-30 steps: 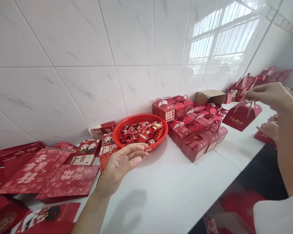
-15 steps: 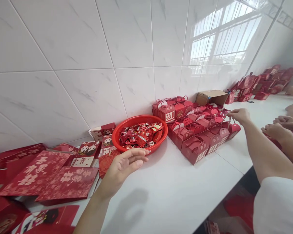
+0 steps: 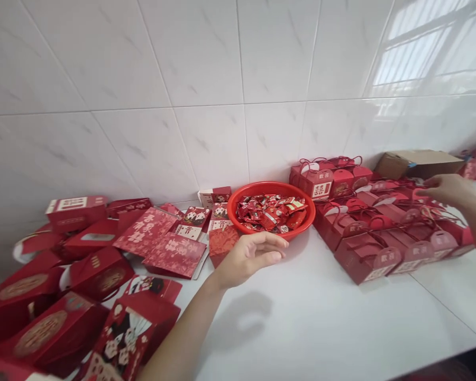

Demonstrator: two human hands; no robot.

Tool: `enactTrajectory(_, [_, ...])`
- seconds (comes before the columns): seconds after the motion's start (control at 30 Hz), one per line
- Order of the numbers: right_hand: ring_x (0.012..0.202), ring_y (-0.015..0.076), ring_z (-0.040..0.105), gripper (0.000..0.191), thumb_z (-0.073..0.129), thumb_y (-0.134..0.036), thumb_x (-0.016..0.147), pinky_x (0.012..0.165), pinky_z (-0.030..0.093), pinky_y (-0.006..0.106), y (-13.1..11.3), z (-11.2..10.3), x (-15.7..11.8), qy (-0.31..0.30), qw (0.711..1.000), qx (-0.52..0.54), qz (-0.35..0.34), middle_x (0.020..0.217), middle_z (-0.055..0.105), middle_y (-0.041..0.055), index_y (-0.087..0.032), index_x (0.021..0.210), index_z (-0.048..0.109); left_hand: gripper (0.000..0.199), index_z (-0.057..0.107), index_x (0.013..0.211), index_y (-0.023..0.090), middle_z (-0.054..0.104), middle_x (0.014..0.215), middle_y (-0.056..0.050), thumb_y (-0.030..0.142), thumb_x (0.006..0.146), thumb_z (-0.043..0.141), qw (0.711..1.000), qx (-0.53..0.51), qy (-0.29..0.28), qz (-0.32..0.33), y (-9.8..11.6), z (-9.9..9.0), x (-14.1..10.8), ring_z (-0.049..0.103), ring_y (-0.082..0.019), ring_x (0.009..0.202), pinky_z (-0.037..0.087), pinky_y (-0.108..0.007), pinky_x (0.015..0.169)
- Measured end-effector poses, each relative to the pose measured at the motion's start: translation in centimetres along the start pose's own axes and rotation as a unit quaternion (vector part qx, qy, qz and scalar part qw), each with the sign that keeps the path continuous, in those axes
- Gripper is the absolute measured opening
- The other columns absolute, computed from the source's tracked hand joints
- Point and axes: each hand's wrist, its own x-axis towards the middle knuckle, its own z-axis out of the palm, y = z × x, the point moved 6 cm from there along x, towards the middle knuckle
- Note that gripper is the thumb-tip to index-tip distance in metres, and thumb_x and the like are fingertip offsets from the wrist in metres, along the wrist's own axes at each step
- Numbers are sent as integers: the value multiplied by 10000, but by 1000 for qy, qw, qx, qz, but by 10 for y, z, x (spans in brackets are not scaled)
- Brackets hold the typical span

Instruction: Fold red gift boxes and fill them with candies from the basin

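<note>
My left hand (image 3: pixel 254 256) hovers over the white counter, just in front of a red plastic basin (image 3: pixel 312 214). It is open, with thumb and fingers apart and loosely curved, holding nothing. Wrapped red candies (image 3: pixel 272 214) fill the basin. On the right, my right hand (image 3: pixel 446 189) reaches over rows of red gift boxes (image 3: pixel 365 259) with cord handles. Its fingers are bent down and drawn together above the back boxes. What lies between the fingertips, if anything, is hidden.
Red gift boxes (image 3: pixel 99 272) and flat red paper bags (image 3: pixel 176 254) crowd the left side. A brown cardboard box (image 3: pixel 416 163) stands behind the right-hand rows. White wall tiles (image 3: pixel 206 148) rise directly behind the white counter (image 3: pixel 301 317).
The view has swung left, so more boxes show on the left and the other people's hands are out of sight. My left hand stays open by the basin; my right remains over the boxes.
</note>
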Motion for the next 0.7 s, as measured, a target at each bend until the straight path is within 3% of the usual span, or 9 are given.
enactTrajectory(0.03, [598, 202, 563, 180, 744, -162, 741, 615, 443, 353, -14, -2, -2, -36, 999, 26, 25, 650, 684, 130, -164, 575, 674, 240, 742, 987, 191, 726, 1099, -96, 338, 799, 773, 1000, 5, -4, 1, -1, 0, 0, 685, -231, 976, 532, -391, 925])
enactTrajectory(0.1, [759, 215, 629, 16, 733, -172, 768, 757, 468, 365, -61, -14, -14, -58, 993, 105, -21, 868, 739, 138, -156, 764, 737, 243, 735, 1007, 190, 723, 1100, -100, 340, 817, 757, 1000, 27, -8, 9, -1, 0, -1, 682, -238, 999, 529, -391, 928])
enactTrajectory(0.2, [867, 235, 663, 201, 733, -346, 790, 767, 503, 348, -142, -24, -53, -138, 943, 264, -148, 972, 744, 111, -187, 911, 752, 225, 730, 1018, 190, 718, 1091, -97, 331, 843, 724, 995, 89, 2, 44, 4, -3, -1, 680, -237, 1013, 533, -372, 921])
enactTrajectory(0.3, [882, 237, 681, 355, 673, -508, 830, 803, 538, 339, -217, -18, -121, -275, 837, 356, -313, 983, 743, 111, -181, 953, 740, 185, 733, 999, 194, 717, 1088, -89, 306, 859, 687, 980, 174, 35, 88, 16, -11, -4, 683, -227, 1003, 541, -348, 908])
enactTrajectory(0.37, [894, 232, 686, 349, 601, -485, 905, 809, 542, 339, -254, -2, -175, -391, 750, 356, -396, 995, 744, 109, -172, 993, 728, 182, 738, 1005, 205, 723, 1084, -80, 294, 866, 662, 961, 245, 71, 104, 27, -20, -9, 686, -225, 982, 542, -344, 900])
enactTrajectory(0.4, [860, 223, 689, 332, 595, -458, 911, 769, 544, 327, -268, 6, -201, -435, 705, 354, -434, 971, 748, 96, -173, 1023, 723, 191, 742, 1017, 212, 726, 1083, -75, 291, 868, 650, 948, 285, 93, 104, 32, -26, -13, 685, -229, 978, 537, -347, 906])
enactTrajectory(0.5, [796, 194, 681, 258, 628, -353, 889, 724, 520, 298, -291, 35, -259, -493, 642, 320, -492, 963, 748, 90, -161, 1029, 730, 238, 758, 1056, 238, 734, 1114, -65, 294, 856, 644, 903, 396, 153, 70, 49, -49, -35, 670, -264, 1026, 495, -370, 968])
enactTrajectory(0.6, [802, 195, 676, 235, 635, -293, 872, 730, 506, 296, -296, 61, -290, -525, 615, 305, -503, 943, 749, 90, -154, 1032, 736, 307, 764, 1086, 255, 741, 1149, -56, 351, 803, 695, 880, 430, 200, -16, 58, -83, -71, 646, -303, 1101, 463, -375, 1009])
enactTrajectory(0.7, [803, 201, 677, 229, 634, -279, 862, 739, 513, 307, -291, 78, -303, -556, 598, 312, -486, 916, 750, 87, -152, 1022, 738, 370, 772, 1069, 270, 742, 1172, -55, 412, 728, 770, 861, 420, 270, -96, 64, -119, -116, 624, -331, 1160, 464, -344, 990])
